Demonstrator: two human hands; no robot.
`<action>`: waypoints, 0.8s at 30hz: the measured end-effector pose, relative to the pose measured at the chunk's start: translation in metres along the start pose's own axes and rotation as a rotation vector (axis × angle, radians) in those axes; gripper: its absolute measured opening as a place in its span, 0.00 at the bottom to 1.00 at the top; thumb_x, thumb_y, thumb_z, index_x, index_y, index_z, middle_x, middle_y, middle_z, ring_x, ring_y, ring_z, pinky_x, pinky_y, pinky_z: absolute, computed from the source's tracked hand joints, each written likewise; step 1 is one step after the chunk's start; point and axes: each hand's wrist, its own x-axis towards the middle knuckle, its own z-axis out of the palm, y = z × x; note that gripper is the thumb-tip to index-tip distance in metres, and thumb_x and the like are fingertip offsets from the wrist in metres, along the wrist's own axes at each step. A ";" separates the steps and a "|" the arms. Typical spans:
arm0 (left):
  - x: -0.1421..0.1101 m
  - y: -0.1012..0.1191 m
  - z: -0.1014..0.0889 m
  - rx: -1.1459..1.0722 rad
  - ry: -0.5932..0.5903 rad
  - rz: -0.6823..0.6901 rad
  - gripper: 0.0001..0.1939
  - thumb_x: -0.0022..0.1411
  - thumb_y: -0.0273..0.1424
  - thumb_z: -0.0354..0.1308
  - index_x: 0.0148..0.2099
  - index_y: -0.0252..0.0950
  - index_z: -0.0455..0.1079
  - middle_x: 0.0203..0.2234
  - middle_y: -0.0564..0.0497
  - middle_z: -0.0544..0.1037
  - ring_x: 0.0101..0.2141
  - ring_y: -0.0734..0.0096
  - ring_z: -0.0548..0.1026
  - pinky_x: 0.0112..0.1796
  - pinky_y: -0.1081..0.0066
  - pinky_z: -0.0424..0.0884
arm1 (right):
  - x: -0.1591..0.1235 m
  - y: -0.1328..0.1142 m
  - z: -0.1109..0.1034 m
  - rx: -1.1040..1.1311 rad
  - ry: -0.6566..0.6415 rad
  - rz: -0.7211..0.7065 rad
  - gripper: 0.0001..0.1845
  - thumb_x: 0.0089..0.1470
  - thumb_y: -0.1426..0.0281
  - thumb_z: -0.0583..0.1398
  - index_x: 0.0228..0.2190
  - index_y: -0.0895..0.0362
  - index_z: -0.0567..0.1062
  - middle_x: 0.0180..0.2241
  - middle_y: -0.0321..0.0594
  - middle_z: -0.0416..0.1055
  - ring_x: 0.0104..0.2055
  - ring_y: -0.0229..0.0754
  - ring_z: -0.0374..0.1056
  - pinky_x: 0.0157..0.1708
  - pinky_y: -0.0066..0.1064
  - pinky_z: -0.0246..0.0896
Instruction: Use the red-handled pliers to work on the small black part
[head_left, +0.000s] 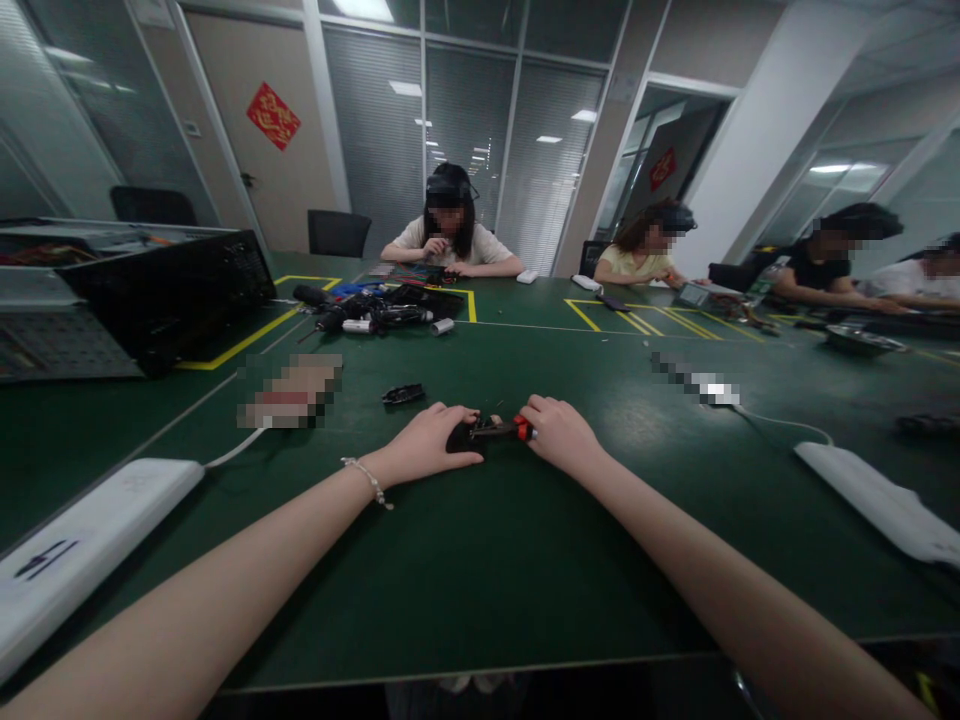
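My left hand [431, 440] is curled over a small black device [463, 438] lying on the green table [480, 560], holding it down. My right hand [559, 432] is closed on a small tool with a red handle [521, 428], whose tip points left into the black device. A small black part [403, 394] lies on the table just beyond my left hand. A bead bracelet sits on my left wrist.
An open computer case [142, 300] stands at the far left. A pile of tools and parts [375, 308] lies past the middle. White power strips lie at the near left [82, 545] and right [877, 500]. Several people work across the table.
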 end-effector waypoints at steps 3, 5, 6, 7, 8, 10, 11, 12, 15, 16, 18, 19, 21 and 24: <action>0.000 0.000 0.000 0.000 0.000 0.003 0.30 0.52 0.49 0.53 0.53 0.40 0.57 0.49 0.48 0.66 0.45 0.60 0.64 0.42 0.65 0.62 | -0.001 0.000 -0.003 -0.033 0.026 -0.013 0.11 0.46 0.73 0.56 0.34 0.60 0.70 0.36 0.44 0.65 0.35 0.42 0.61 0.33 0.30 0.53; 0.000 -0.001 0.000 0.003 0.000 0.004 0.30 0.51 0.49 0.53 0.53 0.40 0.57 0.49 0.48 0.66 0.45 0.60 0.64 0.42 0.65 0.62 | -0.001 -0.001 -0.005 -0.052 0.037 -0.017 0.10 0.46 0.73 0.55 0.34 0.60 0.70 0.37 0.44 0.65 0.35 0.42 0.61 0.33 0.31 0.53; 0.000 -0.001 0.000 0.003 0.000 0.003 0.31 0.51 0.49 0.53 0.53 0.39 0.57 0.49 0.48 0.66 0.45 0.60 0.64 0.42 0.65 0.62 | -0.001 -0.001 -0.005 -0.055 0.038 -0.018 0.11 0.46 0.73 0.55 0.35 0.60 0.70 0.37 0.44 0.65 0.35 0.42 0.61 0.33 0.31 0.53; 0.000 -0.002 0.000 0.003 -0.001 0.002 0.31 0.51 0.50 0.53 0.53 0.39 0.57 0.49 0.48 0.66 0.45 0.60 0.64 0.42 0.65 0.62 | -0.002 -0.001 -0.005 -0.053 0.036 -0.017 0.11 0.46 0.73 0.55 0.35 0.60 0.70 0.37 0.44 0.65 0.36 0.42 0.61 0.34 0.31 0.53; 0.000 -0.002 0.000 0.002 -0.002 0.002 0.31 0.51 0.50 0.53 0.53 0.39 0.57 0.49 0.48 0.66 0.45 0.60 0.64 0.42 0.64 0.62 | -0.001 -0.001 -0.004 -0.046 0.034 -0.015 0.11 0.46 0.73 0.56 0.35 0.60 0.70 0.37 0.44 0.65 0.36 0.42 0.61 0.34 0.31 0.54; 0.000 -0.001 -0.001 -0.002 -0.003 -0.001 0.31 0.51 0.49 0.53 0.54 0.40 0.57 0.49 0.48 0.66 0.45 0.60 0.64 0.42 0.64 0.62 | -0.001 -0.001 -0.003 -0.023 0.024 -0.007 0.12 0.46 0.72 0.56 0.36 0.60 0.70 0.38 0.44 0.65 0.36 0.42 0.61 0.34 0.31 0.54; 0.000 -0.001 -0.001 -0.004 -0.004 -0.005 0.31 0.51 0.49 0.53 0.54 0.40 0.57 0.49 0.48 0.66 0.45 0.60 0.64 0.42 0.64 0.62 | -0.001 0.000 -0.002 -0.011 0.017 -0.003 0.12 0.46 0.72 0.56 0.36 0.59 0.70 0.38 0.44 0.65 0.36 0.42 0.61 0.34 0.30 0.54; 0.000 0.000 -0.001 -0.006 -0.007 -0.009 0.31 0.51 0.49 0.53 0.54 0.40 0.57 0.49 0.48 0.66 0.45 0.60 0.64 0.42 0.64 0.62 | -0.001 0.000 -0.001 0.000 0.009 0.002 0.12 0.46 0.72 0.56 0.36 0.59 0.70 0.38 0.44 0.65 0.36 0.41 0.62 0.34 0.30 0.54; 0.000 0.001 -0.002 -0.008 -0.016 -0.016 0.31 0.51 0.50 0.53 0.53 0.40 0.57 0.49 0.48 0.65 0.45 0.59 0.64 0.42 0.64 0.62 | 0.000 0.000 0.000 0.019 -0.012 0.006 0.12 0.46 0.72 0.56 0.36 0.59 0.70 0.37 0.44 0.65 0.36 0.41 0.62 0.34 0.30 0.55; 0.000 0.001 -0.002 -0.008 -0.017 -0.015 0.30 0.51 0.50 0.53 0.53 0.40 0.57 0.49 0.48 0.65 0.46 0.59 0.64 0.42 0.64 0.62 | 0.000 0.000 -0.001 0.020 -0.015 0.005 0.12 0.46 0.72 0.56 0.36 0.59 0.70 0.37 0.44 0.65 0.36 0.41 0.62 0.34 0.30 0.54; 0.000 0.000 -0.002 -0.007 -0.014 -0.012 0.30 0.51 0.50 0.53 0.53 0.39 0.58 0.49 0.48 0.65 0.45 0.60 0.64 0.42 0.64 0.62 | -0.001 -0.001 -0.002 0.014 -0.013 0.002 0.11 0.46 0.72 0.56 0.36 0.59 0.70 0.37 0.44 0.65 0.36 0.41 0.62 0.34 0.30 0.54; 0.000 0.000 -0.001 -0.006 -0.011 -0.011 0.30 0.51 0.50 0.53 0.53 0.39 0.58 0.50 0.48 0.65 0.45 0.60 0.64 0.42 0.64 0.62 | -0.001 -0.001 -0.003 0.006 -0.007 0.001 0.11 0.46 0.72 0.56 0.36 0.59 0.70 0.37 0.44 0.66 0.36 0.42 0.62 0.34 0.30 0.54; 0.000 -0.001 0.000 -0.003 -0.005 -0.006 0.30 0.51 0.49 0.54 0.53 0.39 0.58 0.50 0.48 0.65 0.45 0.60 0.64 0.42 0.64 0.62 | -0.001 -0.002 -0.006 -0.014 0.008 0.000 0.11 0.46 0.73 0.56 0.35 0.60 0.70 0.37 0.45 0.66 0.36 0.42 0.62 0.34 0.31 0.54; 0.000 -0.001 0.000 0.002 0.007 0.003 0.30 0.51 0.48 0.54 0.53 0.39 0.58 0.49 0.48 0.65 0.45 0.59 0.64 0.43 0.64 0.62 | -0.002 -0.002 -0.006 -0.021 0.013 0.003 0.11 0.45 0.73 0.56 0.35 0.60 0.70 0.37 0.45 0.66 0.36 0.42 0.61 0.33 0.30 0.54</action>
